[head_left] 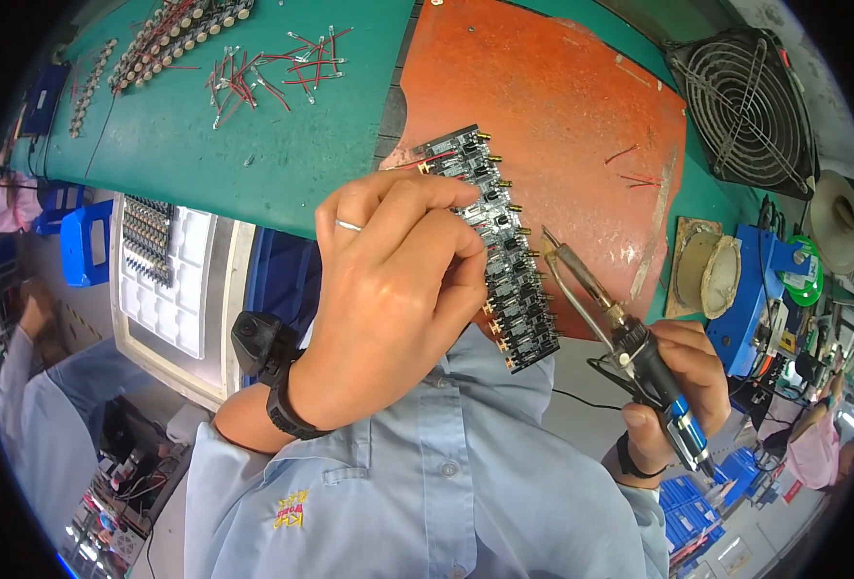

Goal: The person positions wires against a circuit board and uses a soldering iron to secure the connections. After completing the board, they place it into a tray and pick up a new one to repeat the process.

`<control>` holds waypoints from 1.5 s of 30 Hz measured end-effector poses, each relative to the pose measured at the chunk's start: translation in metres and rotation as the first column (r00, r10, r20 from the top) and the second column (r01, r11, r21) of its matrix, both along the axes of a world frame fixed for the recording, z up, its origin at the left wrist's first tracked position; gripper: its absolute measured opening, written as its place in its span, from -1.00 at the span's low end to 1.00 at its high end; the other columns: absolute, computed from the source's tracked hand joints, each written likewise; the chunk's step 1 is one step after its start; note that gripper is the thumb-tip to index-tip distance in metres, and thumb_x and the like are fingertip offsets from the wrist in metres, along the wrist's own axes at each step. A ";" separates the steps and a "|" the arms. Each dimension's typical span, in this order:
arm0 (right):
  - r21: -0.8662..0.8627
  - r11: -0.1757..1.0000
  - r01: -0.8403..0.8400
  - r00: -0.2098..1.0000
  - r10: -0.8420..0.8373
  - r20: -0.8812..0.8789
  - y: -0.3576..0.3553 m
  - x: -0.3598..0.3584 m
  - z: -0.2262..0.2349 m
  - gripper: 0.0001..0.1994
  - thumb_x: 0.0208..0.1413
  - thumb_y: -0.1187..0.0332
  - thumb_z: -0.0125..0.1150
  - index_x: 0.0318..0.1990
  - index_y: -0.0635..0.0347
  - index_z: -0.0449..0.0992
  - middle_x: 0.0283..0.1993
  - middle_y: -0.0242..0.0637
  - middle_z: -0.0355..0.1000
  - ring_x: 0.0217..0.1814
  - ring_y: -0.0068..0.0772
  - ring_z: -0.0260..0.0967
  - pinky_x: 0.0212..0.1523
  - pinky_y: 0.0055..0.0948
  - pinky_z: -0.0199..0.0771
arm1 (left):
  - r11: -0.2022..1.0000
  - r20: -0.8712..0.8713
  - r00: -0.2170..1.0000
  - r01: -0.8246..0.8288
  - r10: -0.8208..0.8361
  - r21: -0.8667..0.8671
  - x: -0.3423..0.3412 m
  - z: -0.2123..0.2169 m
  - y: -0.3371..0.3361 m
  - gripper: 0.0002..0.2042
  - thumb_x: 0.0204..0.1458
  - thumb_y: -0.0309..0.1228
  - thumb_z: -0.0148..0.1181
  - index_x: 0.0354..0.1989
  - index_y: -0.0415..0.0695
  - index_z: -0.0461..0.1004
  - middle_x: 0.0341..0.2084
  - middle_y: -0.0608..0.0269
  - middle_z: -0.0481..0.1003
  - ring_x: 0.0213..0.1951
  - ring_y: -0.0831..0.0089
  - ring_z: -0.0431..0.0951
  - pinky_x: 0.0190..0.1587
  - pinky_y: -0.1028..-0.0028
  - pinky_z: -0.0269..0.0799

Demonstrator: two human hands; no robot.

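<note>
My left hand, with a ring and a black wristband, reaches over a long black circuit board. Its fingers are curled against the board's left side, and what the fingertips pinch there is partly hidden. The board lies slantwise over the near edge of an orange mat, with a row of brass-coloured connectors along its right side. A thin red wire shows by the board's upper left. My right hand is wrapped round the black and blue handle of a soldering iron. The iron's tip points up-left, just right of the board.
The orange mat covers part of a green bench. Red-wired LEDs lie loose at the back left, beside assembled strips. A fan stands back right, near a round sponge holder. A tray of boards is at left.
</note>
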State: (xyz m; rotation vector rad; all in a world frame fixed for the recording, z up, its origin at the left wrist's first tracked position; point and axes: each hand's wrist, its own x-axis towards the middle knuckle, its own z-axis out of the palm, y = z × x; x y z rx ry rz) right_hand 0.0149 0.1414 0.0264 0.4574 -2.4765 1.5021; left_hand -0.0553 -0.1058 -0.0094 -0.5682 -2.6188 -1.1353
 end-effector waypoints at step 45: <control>-0.189 0.960 0.207 0.978 -0.196 0.078 -0.020 -0.009 -0.018 -0.44 -0.08 0.09 0.42 -0.10 0.40 0.40 -0.16 -0.10 0.41 -0.17 -0.37 0.34 -0.16 -0.48 0.34 | 0.954 0.006 0.978 -0.202 0.209 -0.223 -0.034 -0.008 -0.103 -0.87 -0.08 -0.45 0.30 -0.36 -0.12 0.50 -0.33 0.29 0.39 -0.19 0.27 0.35 -0.11 0.32 0.11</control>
